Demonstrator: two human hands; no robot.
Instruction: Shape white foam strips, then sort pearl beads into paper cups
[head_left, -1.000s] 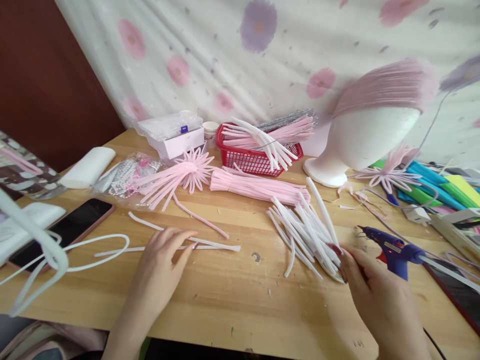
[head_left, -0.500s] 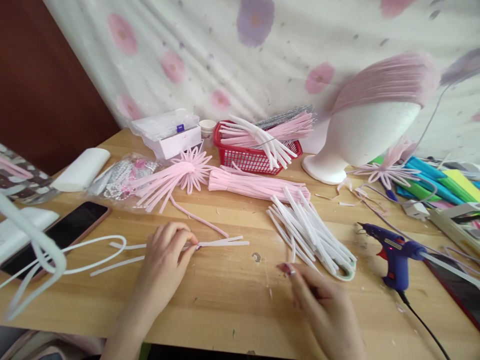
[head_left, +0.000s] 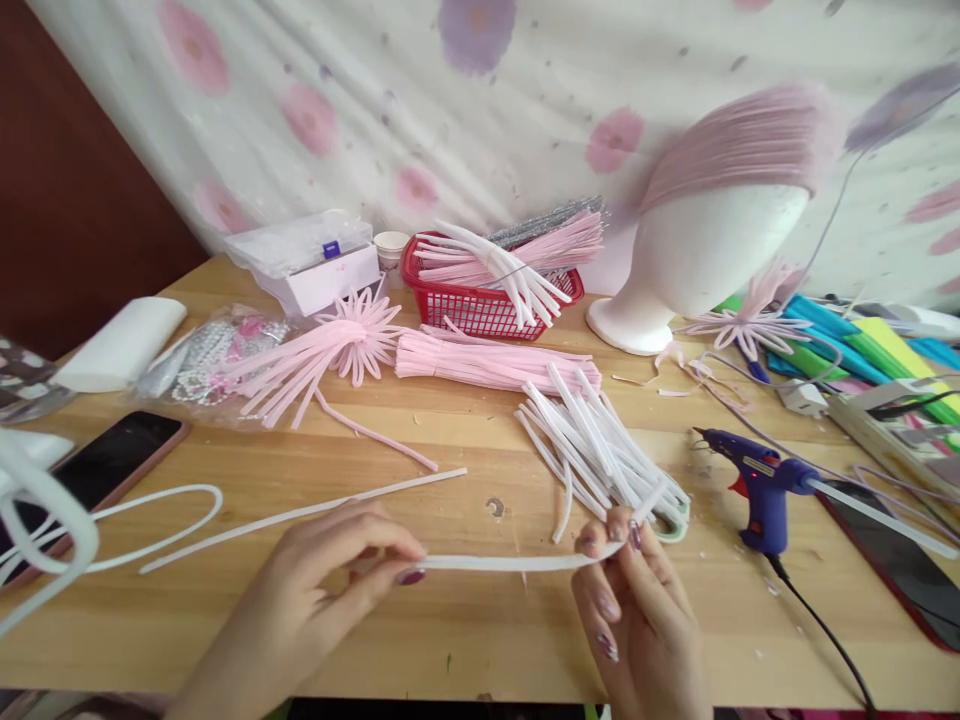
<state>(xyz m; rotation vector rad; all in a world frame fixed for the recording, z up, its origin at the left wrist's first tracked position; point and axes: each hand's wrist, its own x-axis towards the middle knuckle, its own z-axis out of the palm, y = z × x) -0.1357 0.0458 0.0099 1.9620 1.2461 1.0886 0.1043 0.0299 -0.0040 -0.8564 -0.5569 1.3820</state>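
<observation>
A white pipe cleaner [head_left: 502, 564] is stretched level between my two hands, just above the wooden table. My left hand [head_left: 337, 570] pinches one end between thumb and fingers. At the other end, my right hand [head_left: 630, 600] grips it, with a short tip sticking out past the fingers. Another white pipe cleaner [head_left: 300, 515] lies on the table behind my left hand. Beyond my right hand rests a loose pile of white pipe cleaners [head_left: 600, 450]. A single pink pipe cleaner [head_left: 375, 437] lies behind the stretched one.
A blue glue gun [head_left: 765, 490] stands at right, its cord running forward. Behind are a pink bundle [head_left: 487, 362], a looped pink flower shape [head_left: 360, 335], a red basket [head_left: 472, 310] and a white foam head [head_left: 720, 250]. Phones [head_left: 112, 460] lie on both sides.
My left hand has lifted one white pipe cleaner from the table and brought it nearer. My right hand has come in and taken hold of its other end. The view has shifted slightly.
</observation>
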